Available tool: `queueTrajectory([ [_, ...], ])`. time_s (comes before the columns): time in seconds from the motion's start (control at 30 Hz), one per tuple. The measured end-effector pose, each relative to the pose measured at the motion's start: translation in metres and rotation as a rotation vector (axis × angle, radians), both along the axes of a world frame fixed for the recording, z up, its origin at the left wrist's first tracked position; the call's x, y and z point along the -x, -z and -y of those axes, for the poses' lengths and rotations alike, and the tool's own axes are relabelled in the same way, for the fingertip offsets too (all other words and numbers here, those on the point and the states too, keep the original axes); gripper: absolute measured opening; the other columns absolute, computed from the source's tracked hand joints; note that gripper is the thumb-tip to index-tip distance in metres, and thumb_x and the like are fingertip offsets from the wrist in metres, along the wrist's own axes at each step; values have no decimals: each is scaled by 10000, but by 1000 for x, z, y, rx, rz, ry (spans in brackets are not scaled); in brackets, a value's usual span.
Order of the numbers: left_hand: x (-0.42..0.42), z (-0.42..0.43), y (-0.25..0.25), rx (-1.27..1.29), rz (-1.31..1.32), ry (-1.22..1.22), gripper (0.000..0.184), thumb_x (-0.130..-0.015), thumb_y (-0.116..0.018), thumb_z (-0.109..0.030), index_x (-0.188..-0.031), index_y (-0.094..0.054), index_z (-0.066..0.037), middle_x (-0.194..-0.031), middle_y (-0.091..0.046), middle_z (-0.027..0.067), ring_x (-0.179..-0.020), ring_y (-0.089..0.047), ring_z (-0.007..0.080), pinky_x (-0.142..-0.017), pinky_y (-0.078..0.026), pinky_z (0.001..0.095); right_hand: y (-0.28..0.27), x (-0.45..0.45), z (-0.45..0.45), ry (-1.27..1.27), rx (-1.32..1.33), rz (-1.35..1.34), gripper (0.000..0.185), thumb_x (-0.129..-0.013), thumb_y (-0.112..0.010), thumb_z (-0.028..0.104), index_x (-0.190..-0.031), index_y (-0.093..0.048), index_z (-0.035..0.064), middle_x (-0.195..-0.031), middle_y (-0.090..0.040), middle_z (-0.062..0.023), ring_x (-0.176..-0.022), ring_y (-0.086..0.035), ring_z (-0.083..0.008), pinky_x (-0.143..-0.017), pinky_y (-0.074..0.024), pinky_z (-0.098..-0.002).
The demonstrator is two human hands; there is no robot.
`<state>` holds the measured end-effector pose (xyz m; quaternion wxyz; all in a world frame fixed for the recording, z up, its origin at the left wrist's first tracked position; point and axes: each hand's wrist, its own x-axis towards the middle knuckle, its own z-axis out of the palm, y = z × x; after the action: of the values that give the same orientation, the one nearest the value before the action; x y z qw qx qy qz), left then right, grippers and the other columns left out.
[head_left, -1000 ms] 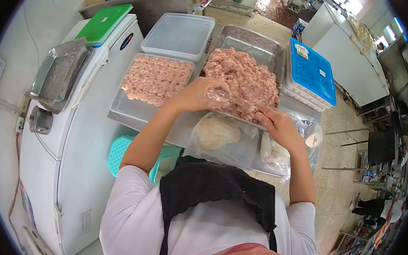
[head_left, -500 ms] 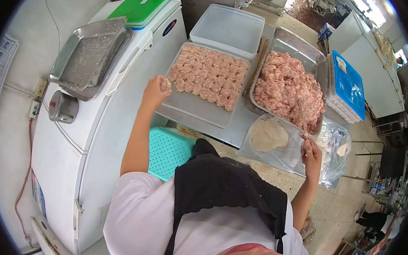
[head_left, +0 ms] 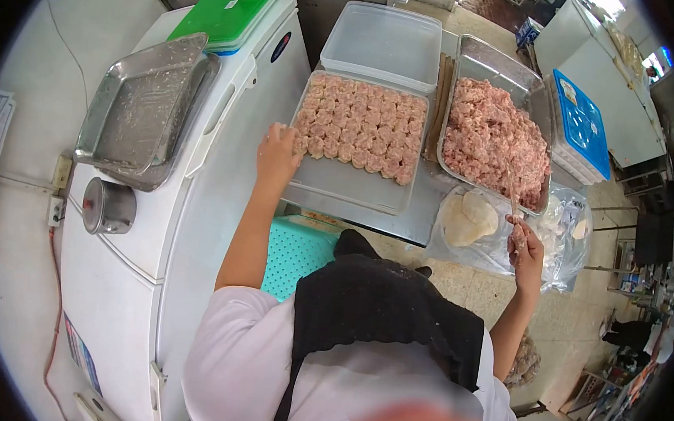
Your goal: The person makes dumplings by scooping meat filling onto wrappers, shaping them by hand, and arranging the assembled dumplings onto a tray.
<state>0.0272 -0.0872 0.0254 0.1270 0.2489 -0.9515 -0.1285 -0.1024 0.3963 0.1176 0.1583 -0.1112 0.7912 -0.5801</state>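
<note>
My left hand is at the left edge of the tray of dumplings, its fingers closed round a dumpling at the end of a row. Rows of meat-filled dumplings cover the upper part of that tray. My right hand grips a thin spatula, whose far end rests against the ground meat in a deep metal pan. Between my hands, round dough wrappers lie on a plastic bag near the table's front edge.
An empty clear container stands behind the dumplings. Right of the pan are blue-lidded boxes. The white freezer at left bears metal trays, a pot and a green lid. A turquoise stool is below the table.
From above the meat pan, my left hand has moved left, then in to the dumpling tray's edge. My right hand has kept the spatula by the pan. The view has shifted.
</note>
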Motion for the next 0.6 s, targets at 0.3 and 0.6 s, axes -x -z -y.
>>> queueTrajectory([
  [0.3,5,30,7,131,4,57,460,-614,-827,-175,-985,-557,-142,-1484,-304,137,-1256,-406,372,-981,-374,485,-7,-15,11,37,-29,31,305,-978,-545,250,-1162,-638,24,-624,-397,88,-533,-312,-9,-487,-230,-187],
  [0.6,24,20,26,82,-171,154,630,-548,-879,-283,-1036,-516,-117,-1526,-212,202,-1352,-288,421,-1067,-283,515,-15,-24,20,26,0,47,322,-975,-549,257,-1161,-635,8,-625,-391,83,-547,-320,-17,-495,-237,-190],
])
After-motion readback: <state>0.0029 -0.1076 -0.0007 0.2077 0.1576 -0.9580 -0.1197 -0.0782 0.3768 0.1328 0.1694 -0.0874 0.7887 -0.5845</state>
